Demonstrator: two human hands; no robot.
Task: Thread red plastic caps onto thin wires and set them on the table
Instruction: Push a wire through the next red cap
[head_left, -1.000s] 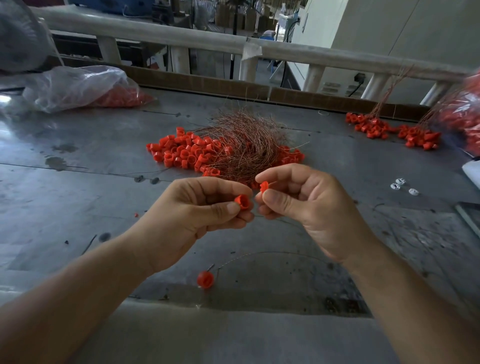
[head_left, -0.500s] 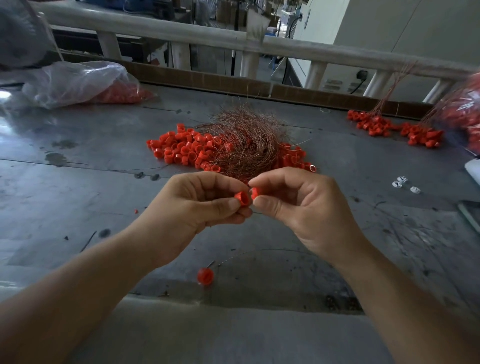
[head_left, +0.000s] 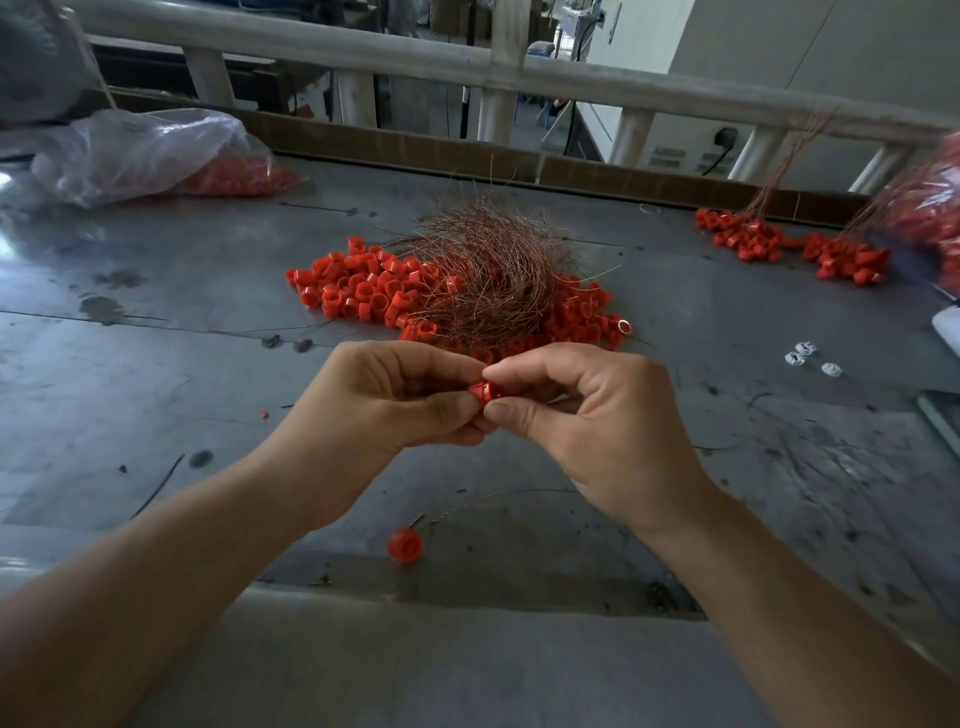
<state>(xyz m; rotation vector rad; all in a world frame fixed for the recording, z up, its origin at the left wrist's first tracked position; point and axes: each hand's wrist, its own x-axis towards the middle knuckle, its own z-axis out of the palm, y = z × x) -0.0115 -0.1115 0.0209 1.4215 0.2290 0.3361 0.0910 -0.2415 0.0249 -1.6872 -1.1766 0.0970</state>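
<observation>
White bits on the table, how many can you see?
3 white bits: two lie close together, right of the right hand; the third just right of them. More could hide under the wires.

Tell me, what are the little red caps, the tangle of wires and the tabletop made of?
Red caps: likely moulded plastic, glossy, uniform colour. Wires: probably copper, thin reddish-brown strands with a metallic glint. Tabletop: seemingly sheet metal, dull grey, scuffed, with soft reflections.
</observation>
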